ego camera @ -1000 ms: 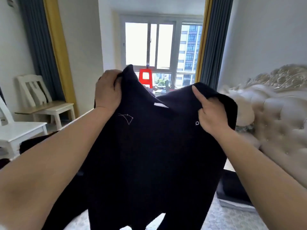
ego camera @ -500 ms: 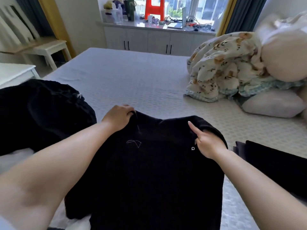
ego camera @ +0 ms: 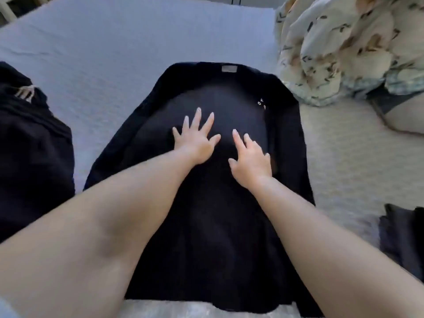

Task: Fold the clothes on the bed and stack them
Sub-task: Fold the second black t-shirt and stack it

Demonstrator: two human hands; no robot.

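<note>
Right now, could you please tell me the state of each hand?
Left hand: open, fingers spread flat on the black garment.
Right hand: open, fingers resting on the same garment, holding nothing.

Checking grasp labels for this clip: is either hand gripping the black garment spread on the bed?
No, the left hand and right hand both rest with spread fingers on the black garment, which lies on the bed.

Floral quilt [ego camera: 339, 49] bunched far right; pillow [ego camera: 410, 115] beside it.

A home bedroom: a made bed [ego camera: 114, 42] filled the frame, a rumpled floral duvet [ego camera: 339, 47] heaped at two o'clock.
</note>
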